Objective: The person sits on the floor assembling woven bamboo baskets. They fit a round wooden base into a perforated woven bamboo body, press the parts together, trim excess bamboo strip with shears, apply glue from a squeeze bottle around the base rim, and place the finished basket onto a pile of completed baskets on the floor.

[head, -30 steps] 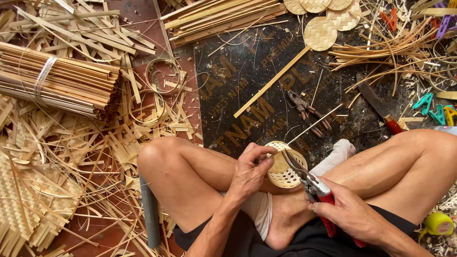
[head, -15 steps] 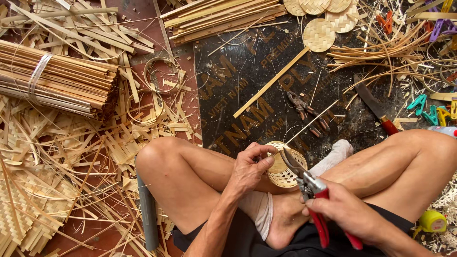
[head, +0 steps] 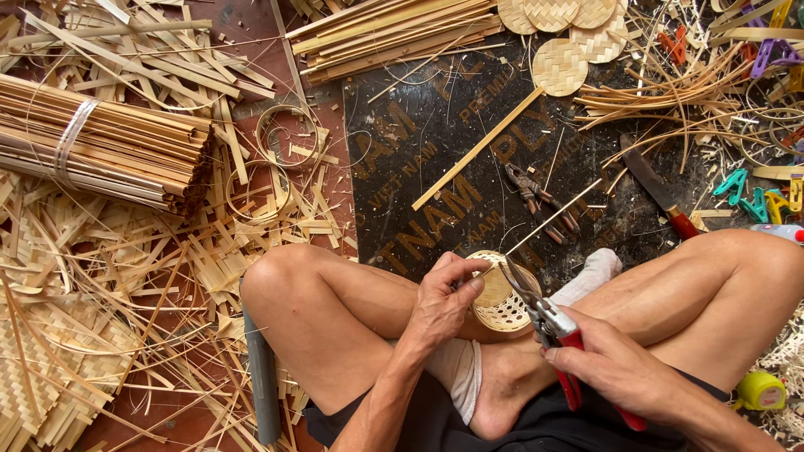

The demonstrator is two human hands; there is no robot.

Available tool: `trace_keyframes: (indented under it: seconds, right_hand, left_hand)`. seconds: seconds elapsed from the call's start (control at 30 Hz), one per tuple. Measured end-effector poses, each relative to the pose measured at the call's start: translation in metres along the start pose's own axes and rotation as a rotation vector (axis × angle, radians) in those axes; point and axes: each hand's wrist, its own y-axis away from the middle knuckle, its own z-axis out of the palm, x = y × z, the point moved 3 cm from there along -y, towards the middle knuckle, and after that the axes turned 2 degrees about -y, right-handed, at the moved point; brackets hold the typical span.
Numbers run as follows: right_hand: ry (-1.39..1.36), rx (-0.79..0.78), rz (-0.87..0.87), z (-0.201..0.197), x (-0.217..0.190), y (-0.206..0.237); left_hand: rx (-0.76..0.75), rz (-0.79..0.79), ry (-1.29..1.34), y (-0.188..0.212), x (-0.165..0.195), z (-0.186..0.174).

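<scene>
The person sits cross-legged on the floor, left hand pinching the rim of one small woven disc held just above the ankles. The right hand is clenched round the red handles of one pair of shears, blades at the disc's edge. On the black board lie one pair of pliers, one knife and four finished woven discs near its far edge. One tied bundle of bamboo strips lies to the left.

Knees flanking; dark board open.
</scene>
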Motion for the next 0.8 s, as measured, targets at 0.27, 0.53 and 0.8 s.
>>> trace_keyframes:
  seconds: [0.27, 0.53, 0.8]
  right_hand:
    - [0.527, 0.205, -0.045, 0.022, -0.002, 0.002]
    - [0.497, 0.293, -0.152, 0.024, -0.004, -0.002]
    - [0.346, 0.355, -0.146, -0.01, -0.031, -0.002]
  left_hand:
    - [0.055, 0.081, 0.054, 0.002, -0.002, 0.004]
    - [0.059, 0.078, 0.004, 0.002, -0.003, 0.004]
    - [0.135, 0.208, -0.219, 0.002, 0.018, 0.001]
